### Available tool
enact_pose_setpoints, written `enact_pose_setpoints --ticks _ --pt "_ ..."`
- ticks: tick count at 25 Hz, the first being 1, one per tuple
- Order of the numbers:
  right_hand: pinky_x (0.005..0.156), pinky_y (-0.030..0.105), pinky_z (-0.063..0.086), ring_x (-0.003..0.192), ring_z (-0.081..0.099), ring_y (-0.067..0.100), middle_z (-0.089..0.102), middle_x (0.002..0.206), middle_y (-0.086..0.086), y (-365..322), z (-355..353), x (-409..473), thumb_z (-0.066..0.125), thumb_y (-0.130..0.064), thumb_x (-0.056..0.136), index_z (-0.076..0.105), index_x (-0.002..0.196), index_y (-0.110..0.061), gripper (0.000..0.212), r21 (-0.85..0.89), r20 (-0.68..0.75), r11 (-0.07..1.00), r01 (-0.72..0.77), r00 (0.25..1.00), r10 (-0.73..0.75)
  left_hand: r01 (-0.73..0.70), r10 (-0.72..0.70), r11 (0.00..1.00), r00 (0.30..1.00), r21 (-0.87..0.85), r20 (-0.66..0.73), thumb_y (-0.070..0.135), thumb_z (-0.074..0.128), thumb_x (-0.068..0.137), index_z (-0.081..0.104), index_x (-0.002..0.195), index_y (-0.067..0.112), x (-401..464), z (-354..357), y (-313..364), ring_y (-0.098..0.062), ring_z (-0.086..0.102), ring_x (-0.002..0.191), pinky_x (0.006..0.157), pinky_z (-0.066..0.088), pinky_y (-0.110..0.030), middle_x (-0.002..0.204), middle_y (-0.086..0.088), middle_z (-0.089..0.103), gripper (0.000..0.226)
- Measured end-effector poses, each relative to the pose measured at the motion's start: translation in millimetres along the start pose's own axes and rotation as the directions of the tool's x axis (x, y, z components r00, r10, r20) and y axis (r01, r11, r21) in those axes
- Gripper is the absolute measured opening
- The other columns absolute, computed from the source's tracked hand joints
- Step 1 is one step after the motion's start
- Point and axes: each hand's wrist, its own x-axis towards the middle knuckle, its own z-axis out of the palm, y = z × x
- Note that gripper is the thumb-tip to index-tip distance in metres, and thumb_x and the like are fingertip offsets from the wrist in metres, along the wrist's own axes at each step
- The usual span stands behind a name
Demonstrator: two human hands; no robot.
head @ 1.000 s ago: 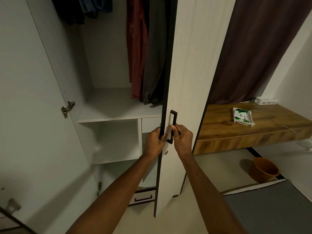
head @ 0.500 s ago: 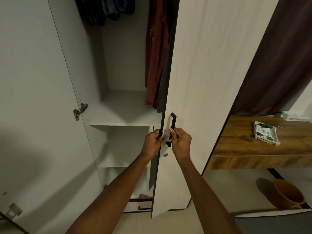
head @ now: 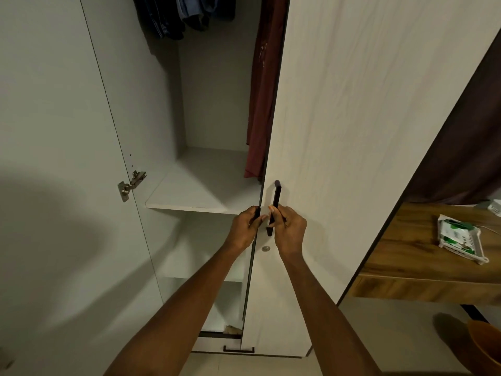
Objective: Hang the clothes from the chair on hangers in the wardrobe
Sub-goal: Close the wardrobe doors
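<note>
The white wardrobe stands in front of me with its left door (head: 54, 158) swung wide. My right hand (head: 288, 229) grips the black handle (head: 276, 202) of the right door (head: 352, 131). My left hand (head: 245, 226) holds that door's dark edge just left of the handle. Inside hang a red garment (head: 261, 104) and dark blue clothes (head: 184, 14) at the top. The chair and hangers are out of view.
A white shelf (head: 195, 191) and lower compartments sit inside the wardrobe, with a drawer (head: 233, 348) at the bottom. To the right are a wooden desk (head: 423, 256) with a white tray (head: 461, 237), a dark curtain (head: 466, 147) and a brown pot (head: 485, 346) on the floor.
The right door has swung leftwards, covering more of the hanging clothes. Both hands kept their hold on the handle and the door edge, and my view shifted left.
</note>
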Motion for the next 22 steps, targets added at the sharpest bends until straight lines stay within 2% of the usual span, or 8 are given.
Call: enact_pose_setpoints --ticks 4,9,11,19,22 --pt "0.062 0.023 0.058 0.062 0.068 0.016 0.070 0.072 0.003 9 10 13 0.064 -0.032 0.098 0.078 0.092 -0.010 0.027 0.020 -0.003 1.000 0.016 1.000 -0.015 0.013 -0.014 1.000 1.000 0.021 0.013 0.040 0.058 0.102 0.064 0.125 0.018 17 0 -9 -0.007 0.068 0.104 0.091 0.053 -0.019 0.113 0.005 0.072 0.033" --pt "0.063 0.019 0.056 0.064 0.068 0.014 0.072 0.075 0.004 18 18 26 0.066 -0.025 0.098 0.078 0.093 -0.007 0.022 0.056 0.007 0.998 0.012 1.000 -0.013 -0.004 0.002 0.998 1.000 0.065 0.023 0.039 0.055 0.104 0.061 0.128 0.017 33 0 -14 -0.009 0.066 0.104 0.086 0.047 -0.009 0.114 0.003 0.071 0.033" --pt "0.064 0.021 0.057 0.065 0.068 0.015 0.072 0.075 0.003 21 21 31 0.066 -0.024 0.098 0.078 0.093 -0.010 0.019 0.060 0.011 0.998 0.017 1.000 -0.018 -0.009 0.007 0.996 1.000 0.083 0.022 0.038 0.054 0.104 0.060 0.129 0.016 38 0 -14 -0.010 0.066 0.102 0.083 0.046 -0.008 0.112 0.003 0.070 0.034" --pt "0.065 0.019 0.056 0.067 0.069 0.014 0.072 0.078 0.003 29 22 37 0.066 -0.022 0.098 0.078 0.095 -0.007 0.019 0.100 0.057 0.995 0.026 0.998 -0.032 -0.005 0.003 0.991 1.000 0.136 0.016 0.036 0.054 0.105 0.059 0.130 0.016 43 1 -19 -0.013 0.067 0.101 0.085 0.050 -0.016 0.113 0.000 0.070 0.033" --pt "0.064 0.016 0.054 0.068 0.069 0.015 0.073 0.081 0.004 28 22 34 0.066 -0.023 0.097 0.079 0.101 -0.006 0.022 0.123 0.046 0.992 0.002 0.999 -0.008 0.021 -0.025 0.988 0.999 0.154 0.030 0.032 0.059 0.103 0.061 0.133 0.014 41 -3 -15 -0.017 0.068 0.108 0.095 0.055 -0.029 0.118 -0.004 0.072 0.035"
